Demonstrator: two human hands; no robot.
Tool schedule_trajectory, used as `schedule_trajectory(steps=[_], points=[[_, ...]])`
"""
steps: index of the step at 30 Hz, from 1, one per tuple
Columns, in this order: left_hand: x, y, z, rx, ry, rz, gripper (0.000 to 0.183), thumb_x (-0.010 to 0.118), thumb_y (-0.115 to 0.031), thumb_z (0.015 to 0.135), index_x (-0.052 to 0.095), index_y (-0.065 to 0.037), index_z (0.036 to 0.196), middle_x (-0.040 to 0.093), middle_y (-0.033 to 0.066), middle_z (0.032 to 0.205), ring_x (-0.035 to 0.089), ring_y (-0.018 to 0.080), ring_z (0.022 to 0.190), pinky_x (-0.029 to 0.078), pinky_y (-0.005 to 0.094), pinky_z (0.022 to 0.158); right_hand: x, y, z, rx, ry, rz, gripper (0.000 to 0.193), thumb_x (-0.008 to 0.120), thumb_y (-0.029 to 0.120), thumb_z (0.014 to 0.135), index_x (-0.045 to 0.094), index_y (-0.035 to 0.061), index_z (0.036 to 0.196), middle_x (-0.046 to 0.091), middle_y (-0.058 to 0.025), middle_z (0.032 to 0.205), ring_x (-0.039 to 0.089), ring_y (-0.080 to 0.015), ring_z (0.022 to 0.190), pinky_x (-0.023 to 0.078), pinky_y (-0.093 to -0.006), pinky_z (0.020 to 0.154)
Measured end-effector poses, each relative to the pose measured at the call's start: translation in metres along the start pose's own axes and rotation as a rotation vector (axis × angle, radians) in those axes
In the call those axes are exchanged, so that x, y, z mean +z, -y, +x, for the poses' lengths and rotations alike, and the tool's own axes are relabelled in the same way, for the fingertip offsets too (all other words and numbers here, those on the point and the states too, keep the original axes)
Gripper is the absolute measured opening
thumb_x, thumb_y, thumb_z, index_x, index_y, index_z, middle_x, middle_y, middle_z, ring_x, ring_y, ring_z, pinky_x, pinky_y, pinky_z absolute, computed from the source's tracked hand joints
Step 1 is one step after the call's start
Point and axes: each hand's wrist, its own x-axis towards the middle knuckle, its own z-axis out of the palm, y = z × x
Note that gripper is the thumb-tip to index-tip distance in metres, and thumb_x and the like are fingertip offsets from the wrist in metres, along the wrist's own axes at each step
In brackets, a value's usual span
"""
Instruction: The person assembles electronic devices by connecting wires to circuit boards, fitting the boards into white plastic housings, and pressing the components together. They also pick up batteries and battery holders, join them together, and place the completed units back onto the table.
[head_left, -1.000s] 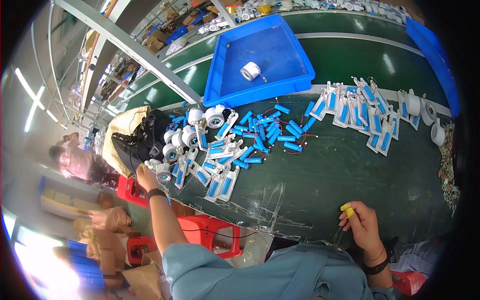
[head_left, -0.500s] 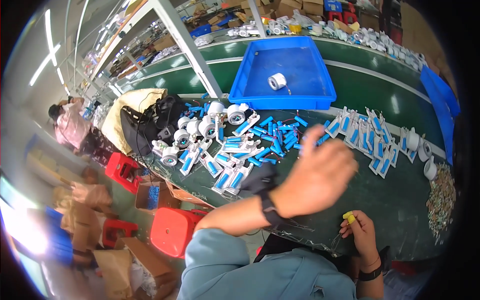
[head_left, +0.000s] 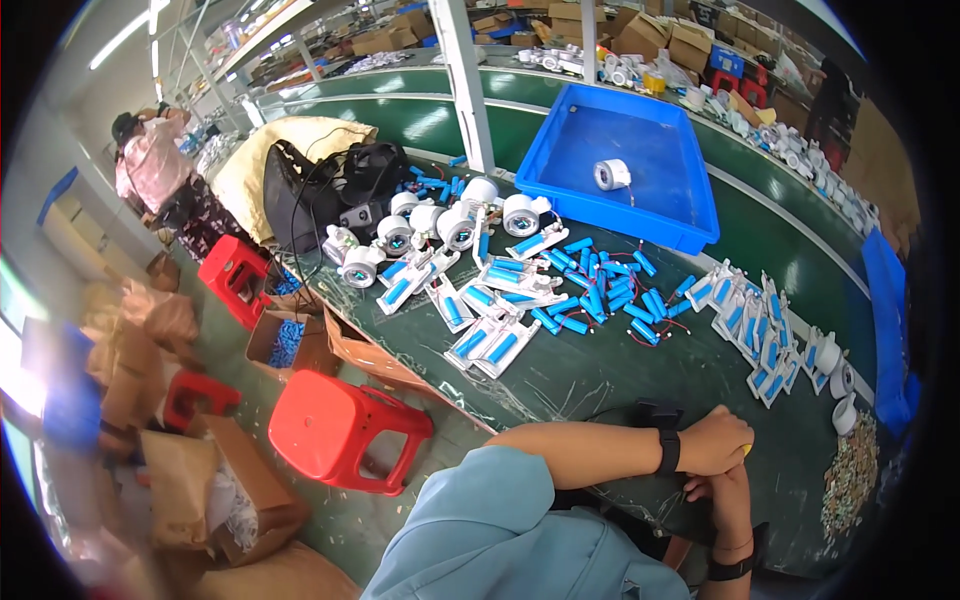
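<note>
The left hand (head_left: 716, 443) is held across to the right hand (head_left: 727, 490), over the near right part of the green table (head_left: 650, 370). Between the hands, a small yellow piece (head_left: 747, 450) is seen at the fingers. The fingers of both are bent; whether something is grasped by either hand cannot be told. Farther to the left, blue cells (head_left: 595, 298) are heaped beside white housings (head_left: 517, 338).

My short-sleeved top (head_left: 560, 535) is dusty blue; a black band (head_left: 669, 452) circles each wrist, a thin bracelet (head_left: 737, 547) the right too.
</note>
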Motion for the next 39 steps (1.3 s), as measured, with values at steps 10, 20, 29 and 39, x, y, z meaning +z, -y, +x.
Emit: schedule_trajectory(steps=[10,20,29,39], points=[[0.003,0.012,0.002,-0.290,-0.067,-0.384,0.012,0.050,-0.013,0.086,0.054,-0.002,0.090,0.062,0.0204,0.076,0.061,0.0412,0.075,0.047,0.0488,0.066,-0.015,0.002,0.030,-0.041,0.031,-0.225,0.024,0.049,0.012,0.095,0.065,-0.0049,0.086,0.064,-0.0092,0.065,0.063,-0.0150,0.055,0.051,-0.0226,0.049],[0.000,0.020,0.006,-0.271,-0.087,-0.315,0.013,0.048,-0.013,0.086,0.052,-0.001,0.092,0.061,0.0213,0.078,0.060,0.0412,0.076,0.047,0.0492,0.068,-0.018,-0.018,0.049,-0.229,-0.050,-0.368,0.024,0.049,0.007,0.090,0.063,-0.0029,0.074,0.057,-0.0049,0.052,0.054,-0.0107,0.042,0.038,-0.0224,0.038],[-0.005,0.016,0.007,-0.266,-0.009,-0.242,0.012,0.047,-0.012,0.084,0.053,-0.002,0.088,0.061,0.0175,0.079,0.059,0.0382,0.077,0.044,0.0481,0.074,-0.019,-0.025,0.047,-0.276,-0.082,-0.285,0.025,0.050,0.007,0.090,0.062,-0.0029,0.071,0.057,-0.0044,0.051,0.053,-0.0098,0.042,0.037,-0.0222,0.038],[-0.003,0.015,0.007,-0.302,0.000,-0.272,0.012,0.045,-0.011,0.085,0.054,-0.004,0.087,0.057,0.0145,0.076,0.054,0.0341,0.075,0.041,0.0447,0.077,-0.021,-0.033,0.050,-0.280,-0.091,-0.257,0.026,0.050,0.010,0.090,0.061,0.0004,0.069,0.055,-0.0014,0.051,0.053,-0.0087,0.043,0.035,-0.0209,0.039]])
